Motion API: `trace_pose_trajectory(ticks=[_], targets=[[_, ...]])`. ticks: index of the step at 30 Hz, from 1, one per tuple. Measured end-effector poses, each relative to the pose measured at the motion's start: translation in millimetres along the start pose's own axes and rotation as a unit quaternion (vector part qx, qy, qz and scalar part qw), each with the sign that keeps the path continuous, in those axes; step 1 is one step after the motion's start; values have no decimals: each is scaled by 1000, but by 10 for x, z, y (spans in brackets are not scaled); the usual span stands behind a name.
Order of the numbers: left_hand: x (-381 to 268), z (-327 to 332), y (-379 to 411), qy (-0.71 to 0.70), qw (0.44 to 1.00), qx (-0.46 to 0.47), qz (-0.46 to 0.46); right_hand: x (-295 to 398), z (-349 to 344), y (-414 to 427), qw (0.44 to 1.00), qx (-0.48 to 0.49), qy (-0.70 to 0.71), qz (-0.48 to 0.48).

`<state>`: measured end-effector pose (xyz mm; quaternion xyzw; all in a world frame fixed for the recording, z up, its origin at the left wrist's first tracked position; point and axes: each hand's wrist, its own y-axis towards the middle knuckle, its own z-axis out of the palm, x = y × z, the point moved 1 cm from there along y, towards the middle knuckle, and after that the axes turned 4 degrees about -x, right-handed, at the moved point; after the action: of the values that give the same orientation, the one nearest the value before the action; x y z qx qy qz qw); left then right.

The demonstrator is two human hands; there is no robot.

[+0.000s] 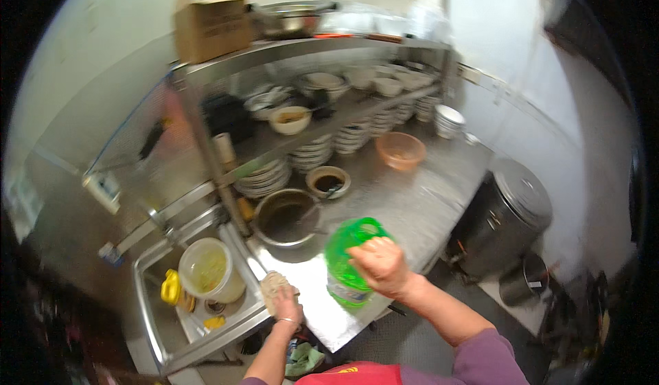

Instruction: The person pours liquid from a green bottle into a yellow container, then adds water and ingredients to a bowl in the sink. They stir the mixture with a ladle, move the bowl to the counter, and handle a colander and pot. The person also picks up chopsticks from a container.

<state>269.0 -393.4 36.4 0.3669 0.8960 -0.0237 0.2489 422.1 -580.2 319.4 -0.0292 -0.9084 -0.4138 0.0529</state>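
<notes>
My right hand (382, 265) is closed around the handle of a translucent green plastic jug (341, 251), which bears a label near its base. The jug is over the front of a stainless steel table (314, 297); whether it rests there I cannot tell. My left hand (288, 306) holds a beige cloth (272, 283) at the edge between the table and the sink. Behind the jug stands a large metal pot (287, 219) with a utensil in it. A bowl of dark liquid (328, 182) sits just beyond the pot.
At left, a steel sink (149, 328) holds a whitish bucket (234, 277) and a yellow bottle (171, 287). Stacked plates (262, 179) stand under a shelf of bowls. An orange bowl (400, 150) sits farther back. A lidded dark barrel (494, 220) stands to the right.
</notes>
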Motion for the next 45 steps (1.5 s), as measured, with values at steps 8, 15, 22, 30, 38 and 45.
trace_pose_trajectory(ticks=[8, 15, 22, 30, 38, 45], targets=[[426, -2, 415, -272, 951, -103, -101, -306, -123, -350, 979, -97, 113, 141], [-271, -478, 690, -708, 694, -24, -128, -467, 142, -722, 944, -49, 194, 262], [-355, -384, 697, -578, 802, 10, -152, -596, 553, -1186, 883, -58, 295, 360], [343, 375, 481, -267, 962, 20, -51, -368, 668, -1115, 890, -147, 239, 360], [-313, 32, 237, -312, 947, 17, -72, -467, 723, -1143, 885, -88, 279, 361], [-282, -230, 156, -227, 969, 99, -23, -441, 683, -1541, 822, 48, 199, 532]])
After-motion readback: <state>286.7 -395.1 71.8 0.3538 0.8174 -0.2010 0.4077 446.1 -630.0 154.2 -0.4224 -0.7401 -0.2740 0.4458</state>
